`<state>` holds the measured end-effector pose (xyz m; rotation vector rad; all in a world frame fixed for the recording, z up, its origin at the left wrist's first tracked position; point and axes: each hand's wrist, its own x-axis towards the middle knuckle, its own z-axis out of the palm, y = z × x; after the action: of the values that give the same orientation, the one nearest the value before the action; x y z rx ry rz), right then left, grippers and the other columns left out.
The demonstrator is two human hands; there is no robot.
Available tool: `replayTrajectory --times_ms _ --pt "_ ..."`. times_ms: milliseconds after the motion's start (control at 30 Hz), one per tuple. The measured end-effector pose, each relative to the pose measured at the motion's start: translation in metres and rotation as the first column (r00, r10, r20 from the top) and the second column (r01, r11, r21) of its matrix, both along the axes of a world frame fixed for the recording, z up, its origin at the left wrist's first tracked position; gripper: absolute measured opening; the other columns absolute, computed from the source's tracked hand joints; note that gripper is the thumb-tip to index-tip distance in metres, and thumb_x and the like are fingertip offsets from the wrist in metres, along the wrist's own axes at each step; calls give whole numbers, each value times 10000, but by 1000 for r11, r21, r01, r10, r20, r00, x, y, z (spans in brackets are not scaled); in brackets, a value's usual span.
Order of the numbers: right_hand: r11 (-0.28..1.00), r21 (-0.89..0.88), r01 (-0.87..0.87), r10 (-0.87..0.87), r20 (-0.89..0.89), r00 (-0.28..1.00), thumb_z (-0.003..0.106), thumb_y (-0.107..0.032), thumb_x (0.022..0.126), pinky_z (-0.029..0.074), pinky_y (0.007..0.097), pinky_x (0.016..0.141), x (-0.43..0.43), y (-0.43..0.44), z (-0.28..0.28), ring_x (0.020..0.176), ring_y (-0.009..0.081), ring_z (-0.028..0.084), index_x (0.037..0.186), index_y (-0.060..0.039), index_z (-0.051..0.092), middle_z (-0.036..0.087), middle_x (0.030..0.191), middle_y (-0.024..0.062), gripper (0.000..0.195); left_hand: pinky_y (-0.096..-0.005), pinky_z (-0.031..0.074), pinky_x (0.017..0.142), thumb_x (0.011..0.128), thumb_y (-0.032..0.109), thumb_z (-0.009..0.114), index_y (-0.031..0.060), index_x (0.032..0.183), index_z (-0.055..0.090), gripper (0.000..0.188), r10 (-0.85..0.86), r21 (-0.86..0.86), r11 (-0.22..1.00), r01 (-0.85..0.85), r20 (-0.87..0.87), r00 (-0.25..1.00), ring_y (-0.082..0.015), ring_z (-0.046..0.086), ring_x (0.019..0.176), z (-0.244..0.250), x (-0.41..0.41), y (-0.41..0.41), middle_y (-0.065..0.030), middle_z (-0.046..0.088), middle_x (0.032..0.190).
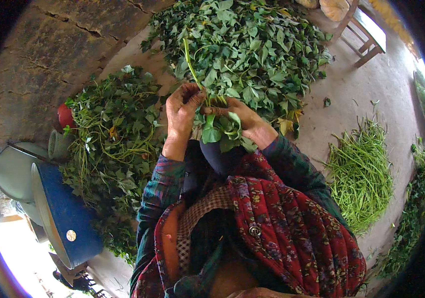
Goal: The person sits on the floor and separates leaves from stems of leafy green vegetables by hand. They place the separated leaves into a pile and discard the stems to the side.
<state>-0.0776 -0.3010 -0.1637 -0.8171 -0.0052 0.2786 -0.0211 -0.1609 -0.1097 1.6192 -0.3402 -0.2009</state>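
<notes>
Pinched between the thumb and fingers of my left hand [184,106] is a pale green stem [189,61] that points up and away from me. Close beside it, my right hand [240,117] grips a small bunch of leafy greens [212,130], its leaves hanging below the fingers. Both hands are near each other above my knees. Just beyond them spreads a large heap of green leaves [249,48] on the floor. To the left lies a pile of leafy vines [119,130] with long trailing stems. A pile of stripped green stems [361,178] is on the right.
A blue metal basin [65,208] leans at the left beside another round metal vessel [15,171]. Near the cracked wall [48,48] sits a red round object [65,116]. A wooden stool [367,33] stands far right. More greenery [410,223] lines the right edge.
</notes>
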Motion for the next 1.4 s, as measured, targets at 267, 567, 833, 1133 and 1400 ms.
replayTrajectory --times_ms 267,567,833,1133,1400 --pt "540 -793 281 17 344 939 625 -141 820 484 334 626 -18 4 24 691 266 629 1054 -54 634 667 827 122 250 -254 444 695 863 119 578 11 881 542 115 79 -282 942 -180 -335 939 -132 547 735 -12 -8 -5 -58 592 811" --pt "261 -574 776 392 798 458 584 -15 702 503 376 596 -23 0 23 723 276 610 960 -58 557 614 867 90 262 -246 386 594 844 111 542 -12 898 540 134 -147 -350 935 -59 -534 833 -136 460 624 -11 -6 7 -21 490 710" --pt "376 -573 729 346 816 463 576 -83 715 490 401 549 -24 -14 25 687 311 602 898 -75 559 587 766 88 184 -241 394 525 805 51 573 -27 892 555 118 -160 -278 961 -3 -563 811 -129 500 607 -10 -4 -7 -42 534 717" --pt "591 -599 541 467 800 375 532 -80 669 476 403 506 -52 -4 53 663 275 605 838 -108 559 573 716 84 174 -331 439 565 788 146 532 17 791 596 144 248 -45 951 -305 -473 845 -181 496 601 -67 46 13 -53 546 718" --pt "658 245 712 -728 -34 685 582 -240 907 489 268 617 9 -89 38 704 131 582 989 -68 577 617 839 16 190 -262 394 492 840 220 634 20 847 597 204 198 -140 963 -231 -213 957 -87 440 598 3 9 9 10 468 647"
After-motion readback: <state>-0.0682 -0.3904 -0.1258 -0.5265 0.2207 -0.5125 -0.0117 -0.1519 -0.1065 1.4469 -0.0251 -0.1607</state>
